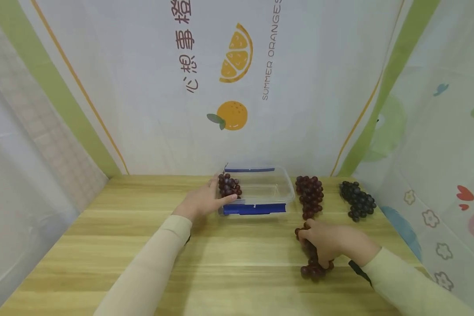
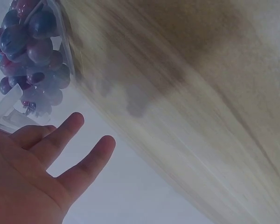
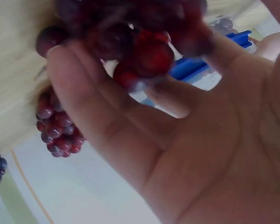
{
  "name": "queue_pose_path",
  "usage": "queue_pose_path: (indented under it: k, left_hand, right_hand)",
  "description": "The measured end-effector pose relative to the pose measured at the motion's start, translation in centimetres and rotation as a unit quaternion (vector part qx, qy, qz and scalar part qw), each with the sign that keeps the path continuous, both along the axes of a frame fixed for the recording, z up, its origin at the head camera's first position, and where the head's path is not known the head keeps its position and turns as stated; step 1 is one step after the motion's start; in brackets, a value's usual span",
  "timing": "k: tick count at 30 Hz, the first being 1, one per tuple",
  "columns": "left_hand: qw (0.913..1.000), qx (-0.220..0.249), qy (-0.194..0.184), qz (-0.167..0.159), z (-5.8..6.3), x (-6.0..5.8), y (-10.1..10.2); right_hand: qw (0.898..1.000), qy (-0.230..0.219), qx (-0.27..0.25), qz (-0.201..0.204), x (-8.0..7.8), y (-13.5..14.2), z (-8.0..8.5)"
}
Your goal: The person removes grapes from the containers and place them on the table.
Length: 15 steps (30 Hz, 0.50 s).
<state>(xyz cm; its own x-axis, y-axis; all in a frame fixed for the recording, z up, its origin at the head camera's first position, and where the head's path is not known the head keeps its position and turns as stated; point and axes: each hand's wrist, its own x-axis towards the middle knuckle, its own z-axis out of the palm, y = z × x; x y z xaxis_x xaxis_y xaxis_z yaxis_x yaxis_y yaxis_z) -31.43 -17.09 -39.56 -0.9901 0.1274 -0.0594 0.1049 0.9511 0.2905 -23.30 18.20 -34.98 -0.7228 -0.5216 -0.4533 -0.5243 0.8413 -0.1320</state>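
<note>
A clear plastic box (image 1: 266,186) with blue side clips holds a bunch of dark red grapes (image 1: 228,186) at its left end. My left hand (image 1: 202,199) rests against that end, its thumb lying across the front rim beside the grapes. In the left wrist view the fingers (image 2: 86,165) are straight and spread next to the box. To the right and nearer me, my right hand (image 1: 327,241) grips a second bunch of red grapes (image 1: 314,270) from above. The right wrist view shows its fingers (image 3: 88,88) curled round these grapes, and the palm partly uncovered.
Another red grape bunch (image 1: 310,195) lies just right of the box, with a blackish bunch (image 1: 357,200) farther right. All are on a wood-grain table (image 1: 237,281). A printed white cloth (image 1: 300,109) hangs behind the table, and more cloth hangs at both sides.
</note>
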Motion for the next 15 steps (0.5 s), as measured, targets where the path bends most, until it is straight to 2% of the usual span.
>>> queue_pose_path:
  k: [9, 15]
  left_hand:
    - [1.0, 0.0, -0.002, 0.005, 0.3, 0.1, -0.1]
    - [1.0, 0.005, -0.002, 0.008, 0.4, 0.4, -0.1]
  right_hand:
    - [0.999, -0.035, 0.012, -0.002, -0.6, -0.6, 1.8]
    - [0.999, -0.035, -0.014, -0.024, -1.3, -0.6, 2.5]
